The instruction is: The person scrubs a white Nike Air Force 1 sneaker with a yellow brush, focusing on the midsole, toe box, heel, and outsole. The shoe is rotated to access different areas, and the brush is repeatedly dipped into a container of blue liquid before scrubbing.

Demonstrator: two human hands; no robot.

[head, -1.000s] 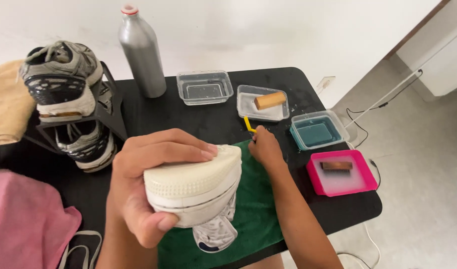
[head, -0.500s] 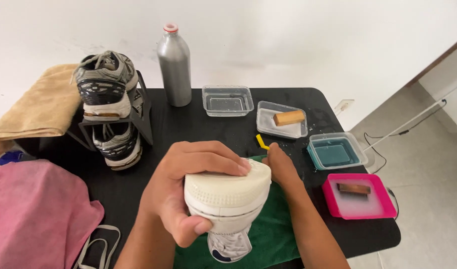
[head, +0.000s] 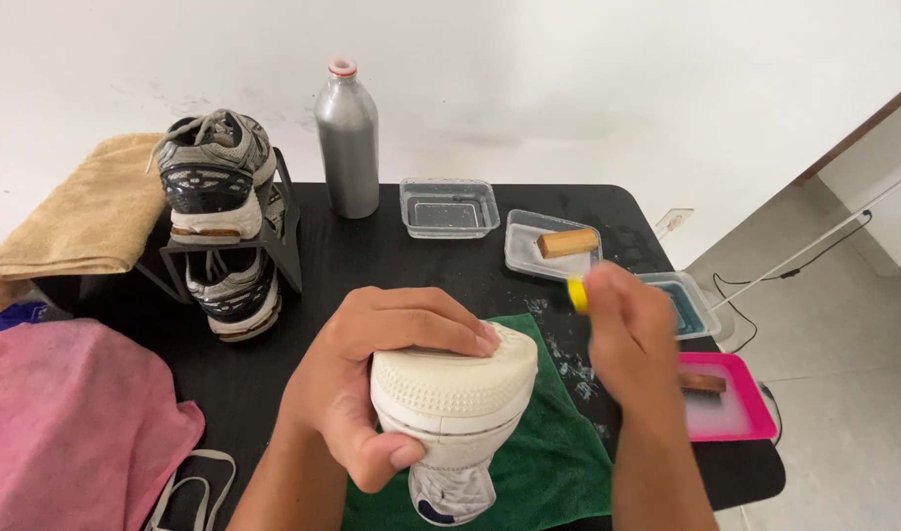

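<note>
My left hand [head: 372, 379] grips a white sneaker [head: 453, 405], held heel-up with its sole toward me, over a green cloth [head: 553, 462] on the black table [head: 372, 261]. My right hand [head: 629, 334] is blurred, to the right of the shoe and apart from it, closed on a yellow-handled tool [head: 576, 294] whose working end is hidden by my fingers. Small wet specks lie on the cloth and table between shoe and hand.
A silver bottle [head: 348, 140] stands at the back. A rack [head: 273, 241] holds two grey sneakers [head: 214, 182]. Clear trays [head: 448, 207], one with a wooden brush [head: 568, 242], a teal tray [head: 691, 305] and a pink tray [head: 730, 403] line the right. Tan towel [head: 87, 221], pink cloth [head: 67, 423].
My right hand has pulled away from the shoe, rightward and up, with the yellow tool. My view has shifted, so the shoe sits more central. My left hand still holds the shoe.
</note>
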